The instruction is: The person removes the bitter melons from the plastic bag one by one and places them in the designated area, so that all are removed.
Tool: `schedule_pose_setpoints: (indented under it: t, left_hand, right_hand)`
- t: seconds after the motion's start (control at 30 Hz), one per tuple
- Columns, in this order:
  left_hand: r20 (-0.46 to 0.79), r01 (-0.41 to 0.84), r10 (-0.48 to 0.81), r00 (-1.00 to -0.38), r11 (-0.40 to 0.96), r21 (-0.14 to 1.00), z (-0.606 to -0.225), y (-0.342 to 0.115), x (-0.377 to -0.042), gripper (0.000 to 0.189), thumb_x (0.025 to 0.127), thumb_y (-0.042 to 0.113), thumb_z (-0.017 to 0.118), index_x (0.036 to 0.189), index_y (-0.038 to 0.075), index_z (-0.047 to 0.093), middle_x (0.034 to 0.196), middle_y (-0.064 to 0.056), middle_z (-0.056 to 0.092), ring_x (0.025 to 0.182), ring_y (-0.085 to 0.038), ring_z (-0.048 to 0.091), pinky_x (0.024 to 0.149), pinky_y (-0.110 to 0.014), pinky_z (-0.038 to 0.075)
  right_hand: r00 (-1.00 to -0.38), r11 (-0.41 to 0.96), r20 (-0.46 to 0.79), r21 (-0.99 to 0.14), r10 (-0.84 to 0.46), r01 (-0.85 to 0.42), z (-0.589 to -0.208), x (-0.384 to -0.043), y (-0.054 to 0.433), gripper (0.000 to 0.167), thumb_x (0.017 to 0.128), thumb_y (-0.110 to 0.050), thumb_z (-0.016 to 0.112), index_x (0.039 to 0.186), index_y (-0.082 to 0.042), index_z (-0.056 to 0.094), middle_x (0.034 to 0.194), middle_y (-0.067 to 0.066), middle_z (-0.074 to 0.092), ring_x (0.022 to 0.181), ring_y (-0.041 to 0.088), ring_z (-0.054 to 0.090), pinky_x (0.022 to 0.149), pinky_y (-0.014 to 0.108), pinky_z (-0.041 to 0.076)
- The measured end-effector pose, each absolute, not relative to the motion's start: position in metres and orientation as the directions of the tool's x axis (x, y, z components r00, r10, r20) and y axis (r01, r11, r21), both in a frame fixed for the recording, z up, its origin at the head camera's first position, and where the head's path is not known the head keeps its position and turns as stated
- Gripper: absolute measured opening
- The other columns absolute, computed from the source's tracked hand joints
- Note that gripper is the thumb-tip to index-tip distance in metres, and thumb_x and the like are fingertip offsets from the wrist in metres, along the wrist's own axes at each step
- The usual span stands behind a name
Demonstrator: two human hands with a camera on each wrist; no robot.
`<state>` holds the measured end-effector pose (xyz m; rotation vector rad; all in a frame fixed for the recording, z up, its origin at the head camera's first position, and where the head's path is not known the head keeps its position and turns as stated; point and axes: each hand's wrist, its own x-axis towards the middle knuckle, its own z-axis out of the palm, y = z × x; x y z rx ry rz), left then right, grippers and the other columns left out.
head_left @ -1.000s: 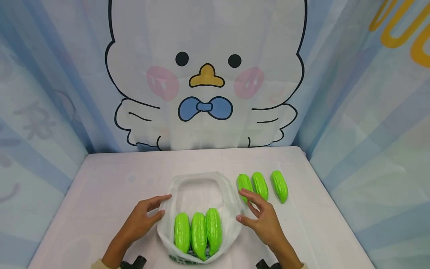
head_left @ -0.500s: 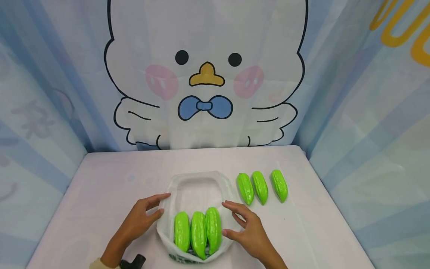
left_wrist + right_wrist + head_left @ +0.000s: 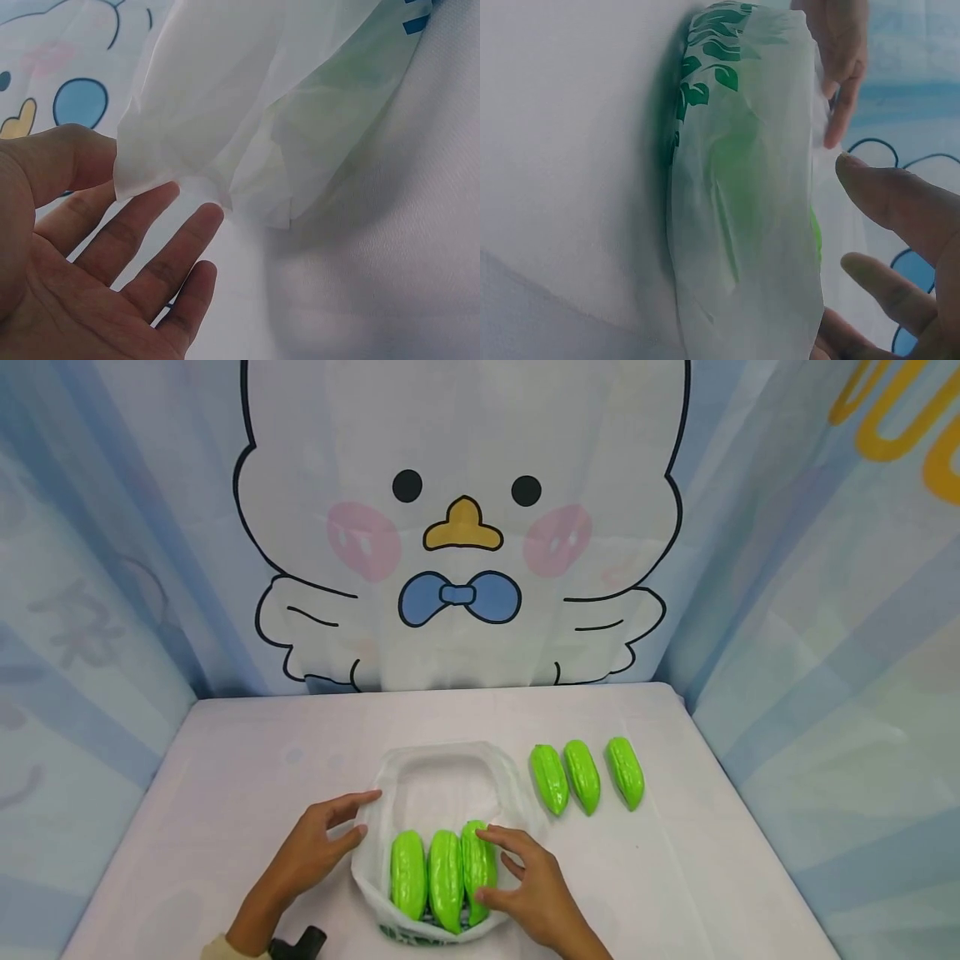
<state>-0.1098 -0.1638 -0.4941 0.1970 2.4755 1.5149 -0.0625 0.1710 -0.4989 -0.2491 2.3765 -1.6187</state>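
A white translucent plastic bag (image 3: 378,777) with green print stands wide-mouthed on the table. Three shiny, green, bumpy bitter melons lie side by side in its near half: the left one (image 3: 408,875), the middle one (image 3: 446,882) and the right one (image 3: 474,852). My left hand (image 3: 311,852) touches the bag's left edge, its fingers extended and thumb apart from the index finger. From the right, my right hand (image 3: 536,889) reaches over the bag's rim, thumb and index fingertip overlapping the right melon in the head view, with a gap between them.
Three more bitter melons lie right of the bag: two close together (image 3: 550,780) (image 3: 582,777), and one slightly apart (image 3: 625,773). The white-covered table (image 3: 262,752) ends at a cartoon-printed curtain (image 3: 457,652). A black wrist mount (image 3: 298,945) sits beneath the left wrist.
My right hand has moved left and toward me, from beside the loose melons to over the bag's right side. The left hand has stayed at the bag's edge.
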Motion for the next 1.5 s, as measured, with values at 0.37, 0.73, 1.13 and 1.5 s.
schedule_pose_setpoints:
  t: [0.37, 0.73, 1.13, 1.5]
  left_hand:
    - [-0.119, 0.0, 0.236, -0.964, 0.448, 0.894, -0.495, -0.164, -0.109, 0.048, 0.104, 0.019, 0.068, 0.151, 0.014, 0.061, 0.163, -0.014, 0.051, 0.149, -0.046, 0.049, 0.118, -0.074, 0.038]
    - [-0.134, -0.017, 0.229, -0.964, 0.452, 0.892, -0.498, -0.163, -0.109, 0.049, 0.104, 0.019, 0.067, 0.152, 0.013, 0.06, 0.163, -0.012, 0.051, 0.15, -0.046, 0.048, 0.119, -0.075, 0.036]
    - [-0.129, -0.013, 0.232, -0.964, 0.446, 0.895, -0.496, -0.162, -0.108, 0.048, 0.103, 0.017, 0.068, 0.151, 0.013, 0.061, 0.162, -0.013, 0.052, 0.149, -0.046, 0.049, 0.119, -0.074, 0.038]
    - [-0.121, -0.002, 0.238, -0.964, 0.447, 0.895, -0.496, -0.162, -0.109, 0.048, 0.104, 0.017, 0.068, 0.151, 0.011, 0.06, 0.162, -0.013, 0.052, 0.149, -0.046, 0.049, 0.119, -0.074, 0.038]
  right_hand:
    - [-0.961, 0.501, -0.068, -0.862, -0.27, -0.08, -0.503, -0.063, 0.162, 0.077, 0.076, -0.02, 0.097, 0.145, -0.015, 0.065, 0.155, 0.014, 0.054, 0.145, 0.042, 0.052, 0.108, 0.043, 0.056]
    - [-0.966, 0.472, -0.11, -0.882, -0.233, -0.013, -0.503, -0.065, 0.16, 0.074, 0.077, -0.014, 0.096, 0.144, -0.017, 0.067, 0.155, 0.015, 0.053, 0.145, 0.044, 0.052, 0.101, 0.038, 0.061]
    - [-0.972, 0.376, -0.102, -0.927, -0.213, 0.015, -0.489, -0.067, 0.174, 0.074, 0.08, -0.017, 0.094, 0.147, -0.027, 0.064, 0.159, 0.007, 0.05, 0.149, 0.041, 0.049, 0.104, 0.038, 0.059]
    - [-0.995, 0.312, -0.065, -0.949, -0.071, 0.04, -0.475, -0.061, 0.19, 0.074, 0.078, -0.007, 0.093, 0.144, -0.028, 0.067, 0.159, 0.002, 0.053, 0.15, 0.039, 0.049, 0.104, 0.039, 0.06]
